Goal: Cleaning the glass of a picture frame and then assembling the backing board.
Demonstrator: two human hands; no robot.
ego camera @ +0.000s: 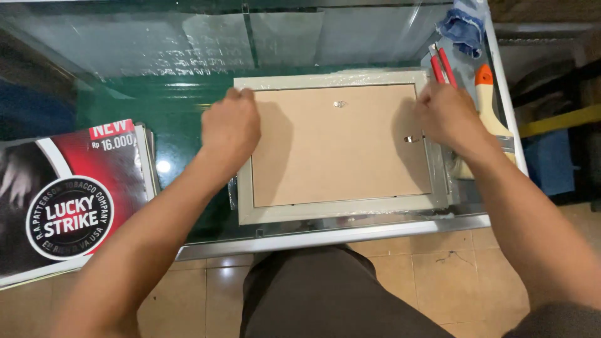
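Picture frame (341,147) lies face down on the glass counter (188,112), its brown backing board up, near the front edge. My left hand (230,128) is curled on the frame's left border, my right hand (446,116) pressed on its right border; neither hand lifts it. Red-handled pliers (443,66) and a paintbrush (489,103) lie just right.

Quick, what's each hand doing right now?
Left hand: closed, pressing on the left edge of the picture frame.
Right hand: fingers curled, resting on the frame's right edge.
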